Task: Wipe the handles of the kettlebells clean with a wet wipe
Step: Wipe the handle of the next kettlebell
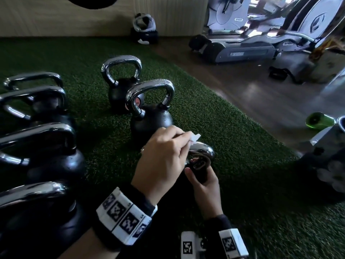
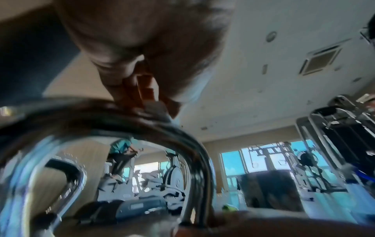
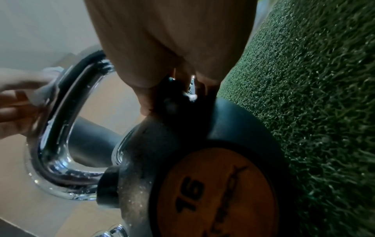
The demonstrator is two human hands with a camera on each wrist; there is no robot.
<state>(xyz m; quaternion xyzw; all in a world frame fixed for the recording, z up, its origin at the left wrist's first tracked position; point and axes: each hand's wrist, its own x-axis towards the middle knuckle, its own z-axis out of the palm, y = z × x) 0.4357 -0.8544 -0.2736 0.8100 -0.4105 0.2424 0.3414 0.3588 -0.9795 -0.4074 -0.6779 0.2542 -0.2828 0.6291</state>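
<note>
My left hand [image 1: 184, 144] pinches a white wet wipe [image 1: 195, 137] against the top of the chrome handle [image 1: 204, 152] of the nearest kettlebell, whose black body lies mostly hidden under my hands. My right hand [image 1: 197, 172] grips the near leg of that handle where it meets the body. In the right wrist view the kettlebell [image 3: 213, 192] carries an orange "16" label, and the wipe [image 3: 43, 93] sits on the curved handle [image 3: 54, 136] under my left fingers [image 3: 18, 102]. The left wrist view has the handle [image 2: 182, 139] arching just below my palm.
Two more chrome-handled kettlebells [image 1: 149, 109] [image 1: 121, 85] stand just beyond on the green turf [image 1: 233, 128]. A row of several larger ones [image 1: 46, 146] lines the left. A green bottle [image 1: 319, 119] lies at the right, and exercise machines [image 1: 261, 40] stand on the wooden floor behind.
</note>
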